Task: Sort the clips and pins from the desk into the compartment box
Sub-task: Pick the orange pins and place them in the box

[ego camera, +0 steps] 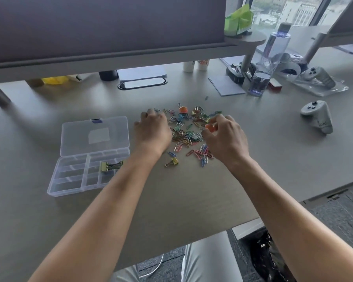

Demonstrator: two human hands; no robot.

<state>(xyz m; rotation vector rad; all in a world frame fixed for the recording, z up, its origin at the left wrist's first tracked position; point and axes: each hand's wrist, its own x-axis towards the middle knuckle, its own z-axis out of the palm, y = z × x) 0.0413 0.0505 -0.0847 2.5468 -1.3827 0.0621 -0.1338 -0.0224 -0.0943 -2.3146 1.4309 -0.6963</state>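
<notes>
The pile of coloured paper clips lies spread on the bench at centre, with both hands over it. The left hand rests palm-down on the left edge of the pile, fingers curled toward the bench; whether they grasp anything cannot be told, since the fingertips are hidden. The right hand sits at the right edge of the pile, and its fingers pinch a small orange pin. A second orange pin stands at the far side of the pile. One gold binder clip lies on the bench at the near left edge of the pile. The clear compartment box sits to the left of the pile, well apart from it, with its lid folded open to the far side. Gold binder clips lie in one of its right-hand compartments.
</notes>
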